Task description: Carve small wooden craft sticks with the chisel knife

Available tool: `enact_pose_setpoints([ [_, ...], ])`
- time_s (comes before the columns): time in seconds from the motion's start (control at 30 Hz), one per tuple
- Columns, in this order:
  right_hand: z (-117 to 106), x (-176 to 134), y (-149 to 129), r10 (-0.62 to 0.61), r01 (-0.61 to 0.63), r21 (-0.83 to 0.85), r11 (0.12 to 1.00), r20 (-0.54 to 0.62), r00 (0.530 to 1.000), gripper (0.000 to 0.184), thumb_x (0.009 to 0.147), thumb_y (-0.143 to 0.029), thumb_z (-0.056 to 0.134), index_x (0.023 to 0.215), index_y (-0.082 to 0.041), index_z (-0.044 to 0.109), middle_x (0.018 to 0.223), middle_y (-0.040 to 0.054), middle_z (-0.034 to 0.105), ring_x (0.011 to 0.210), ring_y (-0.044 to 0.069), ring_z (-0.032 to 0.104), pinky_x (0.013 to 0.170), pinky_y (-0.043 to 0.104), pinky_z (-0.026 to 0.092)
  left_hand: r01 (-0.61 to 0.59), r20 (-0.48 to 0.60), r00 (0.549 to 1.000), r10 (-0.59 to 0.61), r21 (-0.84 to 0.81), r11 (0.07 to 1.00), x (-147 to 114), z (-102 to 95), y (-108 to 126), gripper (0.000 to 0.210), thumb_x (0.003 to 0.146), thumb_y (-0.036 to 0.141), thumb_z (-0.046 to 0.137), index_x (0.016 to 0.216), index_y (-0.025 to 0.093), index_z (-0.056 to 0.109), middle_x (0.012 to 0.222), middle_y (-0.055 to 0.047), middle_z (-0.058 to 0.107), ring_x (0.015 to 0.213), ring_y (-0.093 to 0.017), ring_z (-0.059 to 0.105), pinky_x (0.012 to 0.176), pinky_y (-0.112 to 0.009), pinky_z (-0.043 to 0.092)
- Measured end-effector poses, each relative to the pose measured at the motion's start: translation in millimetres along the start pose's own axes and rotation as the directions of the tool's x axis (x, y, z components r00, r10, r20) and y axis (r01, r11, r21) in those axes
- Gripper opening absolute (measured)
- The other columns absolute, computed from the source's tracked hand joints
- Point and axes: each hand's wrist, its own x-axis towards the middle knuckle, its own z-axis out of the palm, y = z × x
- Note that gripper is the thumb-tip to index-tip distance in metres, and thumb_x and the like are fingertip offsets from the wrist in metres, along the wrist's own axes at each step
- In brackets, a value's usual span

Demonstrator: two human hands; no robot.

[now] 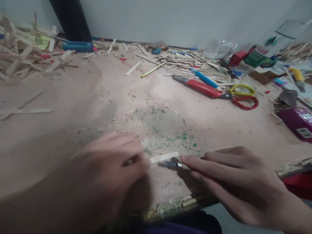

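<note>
My left hand, blurred by motion, is closed round one end of a pale popsicle stick, whose rounded far end sticks out to the right. In my right hand is a craft knife with a metal collar, pinched between thumb and fingers. The knife's blade points left, beside the stick's near edge, low over the table; whether it touches the stick I cannot tell. Most of the knife's handle is hidden by my fingers. Green flecks lie scattered on the wooden table just beyond the stick.
Scissors with yellow and red handles lie right of centre, near a yellow pencil. Loose sticks are heaped along the wall and crossed at left. A plastic bottle and a purple object are at right.
</note>
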Motion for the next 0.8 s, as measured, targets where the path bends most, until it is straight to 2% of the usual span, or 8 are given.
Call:
enact_pose_setpoints([
  [0.13,-2.2,-2.5,-4.5,0.023,-0.026,0.058,0.998,0.053,0.998,0.044,0.143,-0.024,0.044,0.182,-0.027,0.065,0.09,-0.0044,0.081,0.065,0.013,0.077,0.057,0.033,0.053,0.031,-0.081,0.996,-0.036,-0.064,0.997,-2.0,5.3,4.7,0.036,0.118,0.009,0.051,0.124,0.032,0.077,0.107,0.008,0.089,0.087,-0.016,0.077,0.078,-0.037,0.053],
  [0.27,1.6,1.5,-3.5,0.063,-0.063,0.003,0.998,0.021,0.998,0.039,0.145,-0.027,0.044,0.165,-0.022,0.077,0.083,-0.0046,0.077,0.059,0.012,0.073,0.054,0.033,0.048,-0.058,-0.058,0.997,0.049,-0.155,0.986,2.3,8.3,7.8,0.041,0.117,0.002,0.052,0.129,0.032,0.077,0.102,0.011,0.089,0.089,-0.012,0.083,0.086,-0.031,0.061],
  [0.4,2.0,4.3,-1.5,0.09,-0.09,-0.01,0.996,-0.012,0.996,0.039,0.142,-0.023,0.049,0.164,-0.02,0.081,0.081,-0.0022,0.075,0.057,0.015,0.072,0.051,0.035,0.048,-0.062,-0.085,0.995,0.052,-0.128,0.99,3.8,4.9,2.7,0.022,0.126,0.015,0.064,0.129,0.033,0.077,0.103,0.01,0.09,0.09,-0.012,0.085,0.088,-0.03,0.066],
  [0.5,-0.3,4.4,-3.6,0.069,-0.069,-0.035,0.997,-0.018,0.997,0.044,0.142,-0.023,0.047,0.179,-0.028,0.071,0.08,-0.0045,0.073,0.054,0.014,0.069,0.049,0.033,0.048,-0.107,-0.077,0.991,0.109,0.032,0.994,5.3,4.8,-4.5,0.023,0.13,0.024,0.059,0.144,0.029,0.077,0.143,0.0,0.097,0.133,-0.019,0.091,0.117,-0.035,0.071],
  [0.57,-0.8,3.1,-6.7,0.066,-0.067,-0.031,0.997,-0.008,0.998,0.046,0.142,-0.023,0.048,0.182,-0.03,0.068,0.082,-0.0046,0.076,0.054,0.013,0.071,0.049,0.032,0.051,-0.154,-0.019,0.987,0.158,0.143,0.978,6.1,6.8,-6.9,0.039,0.13,0.016,0.046,0.155,0.024,0.075,0.166,-0.004,0.091,0.165,-0.022,0.079,0.144,-0.041,0.058],
  [0.63,-0.3,-1.3,-9.5,0.083,-0.083,-0.026,0.996,-0.005,0.997,0.046,0.14,-0.021,0.052,0.182,-0.03,0.069,0.084,-0.0047,0.078,0.056,0.014,0.072,0.052,0.032,0.053,-0.173,0.026,0.985,0.172,0.242,0.955,6.4,8.1,-7.0,0.05,0.13,0.008,0.035,0.163,0.02,0.071,0.175,-0.006,0.086,0.175,-0.025,0.07,0.154,-0.047,0.046],
  [0.7,0.7,-10.6,-10.5,0.094,-0.094,-0.042,0.995,0.0,0.996,0.046,0.137,-0.02,0.06,0.181,-0.028,0.071,0.087,-0.0033,0.082,0.06,0.015,0.073,0.055,0.031,0.055,-0.181,0.035,0.983,0.179,0.287,0.941,6.3,6.5,-7.1,0.048,0.129,0.006,0.038,0.159,0.018,0.073,0.164,-0.01,0.089,0.162,-0.03,0.076,0.149,-0.054,0.048],
  [0.8,0.9,-33.5,-8.0,0.07,-0.068,-0.11,0.992,0.019,0.997,0.049,0.129,-0.034,0.08,0.178,-0.028,0.079,0.092,0.0021,0.085,0.07,0.021,0.078,0.062,0.032,0.06,-0.254,0.074,0.967,0.243,0.268,0.929,6.4,-0.4,-11.3,0.039,0.126,0.007,0.048,0.143,0.02,0.08,0.136,-0.007,0.093,0.127,-0.03,0.084,0.122,-0.053,0.063],
])
